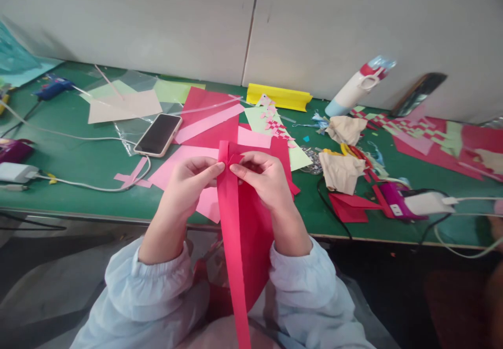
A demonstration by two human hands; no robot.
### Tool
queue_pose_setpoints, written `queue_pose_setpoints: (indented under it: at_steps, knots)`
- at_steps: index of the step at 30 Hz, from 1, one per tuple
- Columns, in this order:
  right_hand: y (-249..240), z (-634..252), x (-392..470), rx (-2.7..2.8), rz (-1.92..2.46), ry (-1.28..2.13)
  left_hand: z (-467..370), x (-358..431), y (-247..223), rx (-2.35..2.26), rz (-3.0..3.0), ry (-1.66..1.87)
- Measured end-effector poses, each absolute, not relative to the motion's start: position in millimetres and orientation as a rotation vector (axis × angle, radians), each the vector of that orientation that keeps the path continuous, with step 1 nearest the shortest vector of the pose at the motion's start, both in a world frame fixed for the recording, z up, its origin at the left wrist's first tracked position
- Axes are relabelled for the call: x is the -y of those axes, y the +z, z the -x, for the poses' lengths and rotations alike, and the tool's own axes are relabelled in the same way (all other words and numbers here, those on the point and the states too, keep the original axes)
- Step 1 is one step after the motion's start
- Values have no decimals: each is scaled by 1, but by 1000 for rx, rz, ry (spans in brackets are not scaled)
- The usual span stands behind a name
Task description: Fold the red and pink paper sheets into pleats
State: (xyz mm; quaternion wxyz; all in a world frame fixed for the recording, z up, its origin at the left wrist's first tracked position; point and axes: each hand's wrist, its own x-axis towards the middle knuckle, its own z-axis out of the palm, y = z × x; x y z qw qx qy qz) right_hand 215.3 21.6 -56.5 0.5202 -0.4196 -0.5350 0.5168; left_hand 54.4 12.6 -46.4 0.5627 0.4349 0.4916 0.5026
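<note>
A large sheet of red paper (253, 239) hangs from both hands over the table's front edge, toward my lap. Its left side shows a long folded strip that runs down toward me. Near the top of that strip, my left hand (198, 178) pinches the paper between thumb and index finger. Close beside it, my right hand (259, 173) pinches the same spot, where a small crossed or folded piece of red paper sticks up. The thumbs almost touch. Fingers behind the sheet are partly hidden.
Pink and red sheets (208, 110) lie behind my hands, with a phone (159, 134) to their left. A yellow folded strip (279, 97) and a white bottle (359, 87) stand along the wall. Crumpled beige paper (341, 171) and a purple power strip (396, 202) with cables lie right.
</note>
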Motion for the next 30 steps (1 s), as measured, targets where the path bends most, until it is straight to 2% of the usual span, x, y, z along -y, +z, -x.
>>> queue_pose_setpoints:
  at_steps: [12, 25, 30]
  knots:
    - [-60, -219, -23, 1265, 988, 1325, -53, -13, -48, -1186, -1020, 1215]
    - [-60, -219, -24, 1308, 996, 1265, -55, -12, -47, -1139, -979, 1239]
    - [-59, -219, -23, 1283, 1032, 1354, -55, -14, -49, -1122, -993, 1247]
